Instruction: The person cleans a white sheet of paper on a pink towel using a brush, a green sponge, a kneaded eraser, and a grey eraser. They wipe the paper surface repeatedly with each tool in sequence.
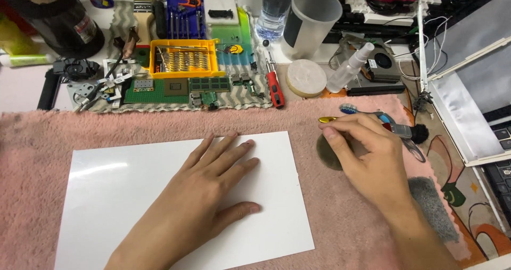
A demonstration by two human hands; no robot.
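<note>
Left hand lies spread flat on the white sheet, holding nothing. Right hand closes its grip on a dark disc; lifting it calls for fingertips under the edge.

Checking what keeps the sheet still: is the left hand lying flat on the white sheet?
Yes, the left hand lies palm down with fingers spread on the white sheet.

A white sheet lies on a fuzzy pink towel; beyond the towel, a yellow parts tray, red-handled screwdriver, green circuit board.
</note>
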